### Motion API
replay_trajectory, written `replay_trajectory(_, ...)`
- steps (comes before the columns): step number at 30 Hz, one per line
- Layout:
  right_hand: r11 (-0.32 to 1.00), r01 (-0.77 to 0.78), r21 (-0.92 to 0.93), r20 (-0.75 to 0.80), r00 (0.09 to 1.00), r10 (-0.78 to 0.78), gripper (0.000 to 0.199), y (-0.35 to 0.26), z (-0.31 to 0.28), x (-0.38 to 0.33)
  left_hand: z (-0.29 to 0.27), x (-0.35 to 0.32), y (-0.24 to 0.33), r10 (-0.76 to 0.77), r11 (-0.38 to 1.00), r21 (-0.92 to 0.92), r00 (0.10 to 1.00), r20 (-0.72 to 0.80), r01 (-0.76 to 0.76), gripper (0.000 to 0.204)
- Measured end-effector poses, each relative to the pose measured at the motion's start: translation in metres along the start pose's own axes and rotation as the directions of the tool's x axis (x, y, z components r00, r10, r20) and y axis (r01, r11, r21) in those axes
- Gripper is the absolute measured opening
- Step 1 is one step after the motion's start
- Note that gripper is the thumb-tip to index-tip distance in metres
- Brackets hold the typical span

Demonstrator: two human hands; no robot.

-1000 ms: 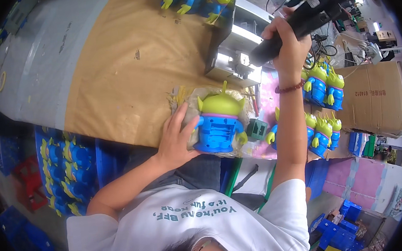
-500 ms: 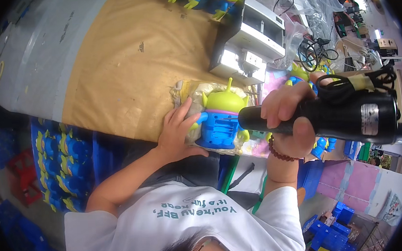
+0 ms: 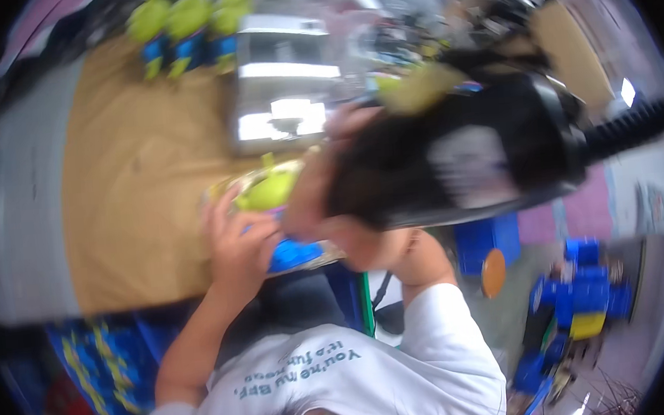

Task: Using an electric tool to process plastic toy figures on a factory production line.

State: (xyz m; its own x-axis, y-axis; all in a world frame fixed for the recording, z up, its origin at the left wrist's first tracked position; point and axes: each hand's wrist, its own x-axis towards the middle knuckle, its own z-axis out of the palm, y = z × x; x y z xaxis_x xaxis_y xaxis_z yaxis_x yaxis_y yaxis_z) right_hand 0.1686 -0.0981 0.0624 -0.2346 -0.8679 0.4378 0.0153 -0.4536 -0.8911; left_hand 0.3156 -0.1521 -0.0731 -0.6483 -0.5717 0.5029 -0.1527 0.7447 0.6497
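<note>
Here, mid-frame, our left hand point(image 3: 238, 250) has its grip clamped on a green-and-blue toy figure point(image 3: 273, 204) resting on the tan surface point(image 3: 136, 192); our right hand point(image 3: 347, 206) grips a blurred black tool point(image 3: 468, 158).

The whole view is smeared by motion blur. The black tool point(image 3: 461, 158) fills the middle right so close to the lens that its outline and label are unreadable, and its corrugated cable runs out past the right rim. It covers most of the right hand point(image 3: 347, 206), so how that hand's grip closes cannot be made out. Left of the tool, the left hand point(image 3: 237, 246) hides the middle of the green and blue toy point(image 3: 272, 193). Beyond the tool, the three toys point(image 3: 189, 24) at the far edge of the desk point(image 3: 135, 184) are only coloured blobs. Below the tool, the person's head is cut off by the lower edge.
</note>
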Motion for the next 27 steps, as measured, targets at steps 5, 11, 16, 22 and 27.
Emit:
replay_trajectory(5,1.000,0.027,-0.008,-0.027,0.999,-0.028,0.056,-0.004,-0.006,0.003,-0.005,0.018,0.024,-0.099,0.991,-0.086,0.995,0.031,0.101,0.030)
replay_trajectory(11,0.998,0.056,0.019,-0.039,0.998,-0.055,0.056,-0.005,-0.002,-0.001,0.001,0.009,0.031,-0.372,0.861,-0.367,0.928,0.019,0.353,0.030)
replay_trajectory(16,0.998,0.055,0.023,-0.035,0.998,-0.055,0.056,-0.005,0.002,-0.004,-0.001,-0.009,-0.002,-0.278,0.882,-0.357,0.951,0.135,0.308,0.034)
replay_trajectory(22,0.999,0.034,0.023,-0.021,0.999,-0.034,0.055,-0.001,0.005,-0.002,0.008,-0.018,-0.005,-0.285,0.854,-0.420,0.951,0.118,0.308,0.021)
replay_trajectory(27,1.000,0.015,0.009,-0.015,1.000,-0.015,0.055,0.002,0.007,-0.004,-0.003,-0.012,-0.009,-0.044,0.935,-0.350,0.997,0.065,0.064,0.017)
